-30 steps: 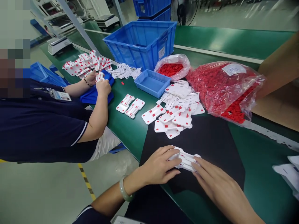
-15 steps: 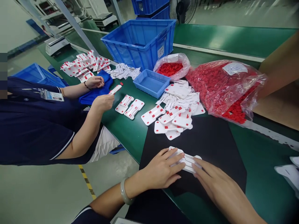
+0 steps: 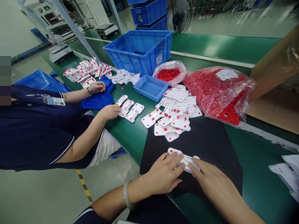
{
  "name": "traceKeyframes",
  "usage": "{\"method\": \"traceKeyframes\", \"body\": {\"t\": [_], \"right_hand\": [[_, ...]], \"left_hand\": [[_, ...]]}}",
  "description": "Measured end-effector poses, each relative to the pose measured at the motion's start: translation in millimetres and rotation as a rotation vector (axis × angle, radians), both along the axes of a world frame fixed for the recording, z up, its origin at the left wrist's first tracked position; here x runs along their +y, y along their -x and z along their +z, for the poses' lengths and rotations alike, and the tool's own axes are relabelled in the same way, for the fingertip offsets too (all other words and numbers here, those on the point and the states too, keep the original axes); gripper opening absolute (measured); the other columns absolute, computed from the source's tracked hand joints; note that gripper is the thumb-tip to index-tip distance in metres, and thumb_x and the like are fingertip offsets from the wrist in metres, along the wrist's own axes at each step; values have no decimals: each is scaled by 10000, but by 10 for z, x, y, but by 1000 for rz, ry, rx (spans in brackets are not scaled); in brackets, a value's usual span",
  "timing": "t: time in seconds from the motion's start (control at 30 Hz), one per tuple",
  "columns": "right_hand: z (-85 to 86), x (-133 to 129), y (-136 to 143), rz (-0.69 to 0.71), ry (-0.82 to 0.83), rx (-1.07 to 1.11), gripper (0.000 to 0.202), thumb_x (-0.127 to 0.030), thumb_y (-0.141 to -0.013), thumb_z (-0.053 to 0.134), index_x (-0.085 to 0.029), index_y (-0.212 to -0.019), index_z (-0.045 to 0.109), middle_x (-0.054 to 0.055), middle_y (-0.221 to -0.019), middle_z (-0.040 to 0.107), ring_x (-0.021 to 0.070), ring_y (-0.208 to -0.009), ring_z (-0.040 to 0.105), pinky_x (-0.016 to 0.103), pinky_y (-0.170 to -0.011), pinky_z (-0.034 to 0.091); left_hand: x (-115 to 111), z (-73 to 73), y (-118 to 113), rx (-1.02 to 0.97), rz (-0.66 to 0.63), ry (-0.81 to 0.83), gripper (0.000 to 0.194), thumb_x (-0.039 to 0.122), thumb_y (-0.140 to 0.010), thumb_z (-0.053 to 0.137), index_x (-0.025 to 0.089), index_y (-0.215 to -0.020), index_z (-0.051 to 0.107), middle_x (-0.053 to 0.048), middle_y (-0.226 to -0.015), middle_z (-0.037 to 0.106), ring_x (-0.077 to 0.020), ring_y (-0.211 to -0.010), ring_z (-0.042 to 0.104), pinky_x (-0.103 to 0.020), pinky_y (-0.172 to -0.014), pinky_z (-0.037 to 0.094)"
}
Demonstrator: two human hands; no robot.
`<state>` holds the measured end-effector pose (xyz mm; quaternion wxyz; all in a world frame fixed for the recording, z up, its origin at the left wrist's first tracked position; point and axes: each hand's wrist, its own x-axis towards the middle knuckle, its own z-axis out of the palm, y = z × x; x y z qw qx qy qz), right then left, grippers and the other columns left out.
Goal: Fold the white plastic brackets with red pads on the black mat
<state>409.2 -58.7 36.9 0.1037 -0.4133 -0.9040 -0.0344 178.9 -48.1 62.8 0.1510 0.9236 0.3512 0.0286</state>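
Note:
A white plastic piece (image 3: 187, 159) with a raised middle and a red square near its left end lies on a black mat (image 3: 215, 143). My left hand (image 3: 161, 174) rests on its left half, fingers stretched across it and thumb held off to the near side. On its right end lie the straight fingers of my right hand (image 3: 213, 182), whose thumb is hidden. Just beyond the mat's middle is a pile of white pieces with red squares (image 3: 173, 123). Behind that pile spreads a heap of plain white parts (image 3: 175, 99).
Red bits fill a large clear bag (image 3: 205, 84) and a smaller bag (image 3: 168, 74). A shallow blue tray (image 3: 151, 88) and a big blue crate (image 3: 140, 46) stand behind. At left, a co-worker's hand (image 3: 109, 112) touches a white piece. More white parts (image 3: 283, 171) lie right.
My left fingers have shifted slightly, uncovering a red square on the piece. The co-worker's near hand has lowered its white piece beside two others. The view has tilted a little.

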Motion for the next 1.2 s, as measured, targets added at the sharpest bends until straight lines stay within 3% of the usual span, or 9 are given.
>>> {"method": "traceKeyframes", "body": {"t": [0.2, 0.47, 0.67, 0.8, 1.0, 1.2], "right_hand": [[5, -72, 47, -33, -42, 18, 447, 7, -837, 352, -120, -1120, 674, 136, -1168, 633, 260, -996, 633, 400, -760, 575], [21, -21, 135, -43, -96, 23, 444, 18, -818, 330, -85, -1044, 697, 152, -1078, 666, 257, -946, 658, 365, -697, 591], [-11, -18, -101, -140, 65, 157, 312, -266, -964, 406, -208, -1153, 647, 52, -1212, 632, 197, -1030, 638, 334, -816, 580], [28, 6, -239, -278, 95, 263, 319, -328, -976, 393, -224, -1104, 666, 25, -1141, 666, 174, -971, 661, 301, -777, 583], [-29, -24, -228, -252, 164, 310, 304, -236, -972, 399, -227, -1078, 684, 23, -1096, 676, 150, -961, 648, 266, -802, 561], [-108, -88, -203, -240, 139, 251, 305, -167, -959, 403, -207, -1133, 651, 42, -1151, 647, 184, -1036, 612, 342, -871, 533]], "left_hand": [[-77, -35, -7, 6, 49, 9, 544, 389, -908, 522, 139, -1378, 409, -121, -1526, 303, -305, -1386, 300, -437, -1085, 319], [-42, -29, -43, 14, 58, 6, 541, 395, -889, 549, 147, -1355, 431, -137, -1521, 315, -309, -1346, 369, -437, -1044, 367], [-82, -3, -50, -1, 90, -18, 535, 388, -878, 567, 166, -1349, 444, -101, -1520, 328, -326, -1395, 288, -441, -1054, 361], [-57, 18, -140, 7, 55, -28, 542, 408, -903, 531, 146, -1365, 428, -90, -1534, 305, -311, -1426, 226, -459, -1096, 317], [-11, -10, -235, 18, -10, -5, 577, 393, -926, 503, 159, -1432, 354, -77, -1541, 293, -266, -1412, 280, -458, -1112, 304], [-12, -22, -219, 62, -35, 0, 579, 399, -951, 451, 141, -1453, 324, -78, -1559, 238, -264, -1429, 246, -464, -1121, 283]]}}
